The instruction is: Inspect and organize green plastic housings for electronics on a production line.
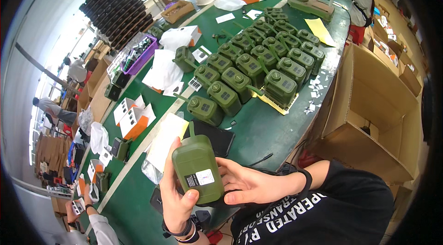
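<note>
A green jerrycan-shaped device (193,159) is held up in front of me, its flat underside or back turned to view with a small white label and a black label. My left hand (175,194) grips its left side, thumb across the lower face and fingers behind. On its right edge, my right hand (254,181) holds it between thumb and curled fingers. A short green strap sticks up from its top. Behind the device lies a dark flat tablet-like object (216,138), partly covered, beside a pale yellow sheet (167,140).
Several rows of similar green jerrycan-shaped devices (237,81) stand on the green table. A large open carton (369,120) stands at the right. Orange-and-white boxes (134,122) and a purple basket (143,56) are at the left. Another person's hands (78,206) work at lower left; a cable (263,159) lies nearby.
</note>
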{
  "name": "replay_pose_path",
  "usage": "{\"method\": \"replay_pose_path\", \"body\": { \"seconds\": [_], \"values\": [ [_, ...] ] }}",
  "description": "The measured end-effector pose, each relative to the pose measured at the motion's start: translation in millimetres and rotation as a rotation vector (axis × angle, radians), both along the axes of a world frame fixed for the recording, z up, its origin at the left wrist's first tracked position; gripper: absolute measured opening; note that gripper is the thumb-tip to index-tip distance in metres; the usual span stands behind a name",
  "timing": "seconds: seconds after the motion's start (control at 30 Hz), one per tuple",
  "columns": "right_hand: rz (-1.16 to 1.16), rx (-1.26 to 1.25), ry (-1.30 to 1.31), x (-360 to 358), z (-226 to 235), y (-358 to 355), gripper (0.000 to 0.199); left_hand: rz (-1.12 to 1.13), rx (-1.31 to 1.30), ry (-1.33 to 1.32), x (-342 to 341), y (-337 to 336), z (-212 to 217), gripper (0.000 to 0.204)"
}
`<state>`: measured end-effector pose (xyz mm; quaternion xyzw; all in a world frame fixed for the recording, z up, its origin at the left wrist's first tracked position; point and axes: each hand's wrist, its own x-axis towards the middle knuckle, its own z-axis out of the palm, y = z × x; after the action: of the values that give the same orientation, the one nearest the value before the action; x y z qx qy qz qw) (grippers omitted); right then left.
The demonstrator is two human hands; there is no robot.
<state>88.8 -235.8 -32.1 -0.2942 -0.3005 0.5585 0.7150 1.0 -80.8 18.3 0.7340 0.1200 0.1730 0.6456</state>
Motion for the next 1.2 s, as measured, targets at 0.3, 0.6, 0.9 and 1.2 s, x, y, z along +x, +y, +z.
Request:
{"method": "replay_pose_path", "body": {
  "seconds": [0.3,0.6,0.9,1.2],
  "values": [
    [-0.047,0.034,-0.033,-1,-4,0,0.085,0.001,0.015,-0.023,0,-1,0,0.107],
    [-0.324,-0.125,-0.301,19,-11,10,0.093,-0.096,-0.102,-0.018,13,2,-7,0.112],
    [-0.779,-0.089,-1.08,50,-26,-7,0.098,-0.085,0.042,0.248,71,90,-23,0.051],
    [-0.573,-0.252,-1.05,66,-39,-30,0.059,0.553,0.418,0.023,206,268,-136,0.06]
  ]
}}
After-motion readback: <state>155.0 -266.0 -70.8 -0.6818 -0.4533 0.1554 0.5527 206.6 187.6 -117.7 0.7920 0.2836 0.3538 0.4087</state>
